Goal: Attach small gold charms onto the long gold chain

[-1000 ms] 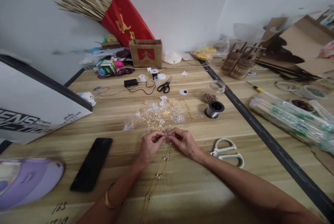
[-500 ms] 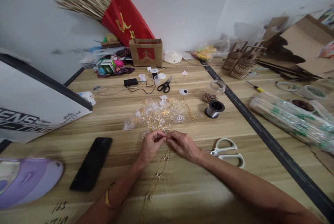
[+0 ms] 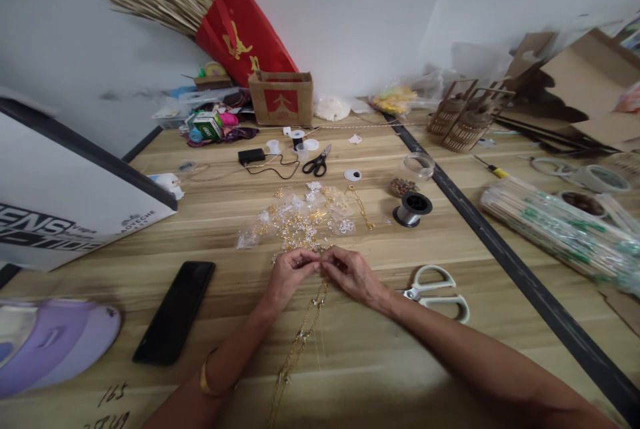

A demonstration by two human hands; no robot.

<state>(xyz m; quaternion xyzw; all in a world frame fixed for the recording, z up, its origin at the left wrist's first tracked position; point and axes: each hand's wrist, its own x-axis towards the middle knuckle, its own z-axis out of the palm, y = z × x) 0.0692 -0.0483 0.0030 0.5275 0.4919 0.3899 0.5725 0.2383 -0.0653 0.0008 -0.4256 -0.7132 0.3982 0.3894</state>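
My left hand [image 3: 287, 277] and right hand [image 3: 356, 276] meet, fingers [image 3: 303, 256] pinched where a gold chain [image 3: 302, 336] trails toward me across the table [image 3: 223, 309]; 1 black phone [image 3: 175, 312] lies left, white-handled scissors [image 3: 443, 300] right.

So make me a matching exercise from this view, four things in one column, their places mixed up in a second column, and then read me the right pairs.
Things
1. Long gold-coloured metal chain with small shiny beads
2. Flat black rectangular phone
3. Scissors with white looped handles
4. Round black spool of silvery wire

Places
A. On the near side of the clear round jar with multicoloured beads
B. To the left of the left forearm
C. Partly hidden by the right forearm
D. Running between the two forearms

Right pairs: 1-D, 2-B, 3-C, 4-A.
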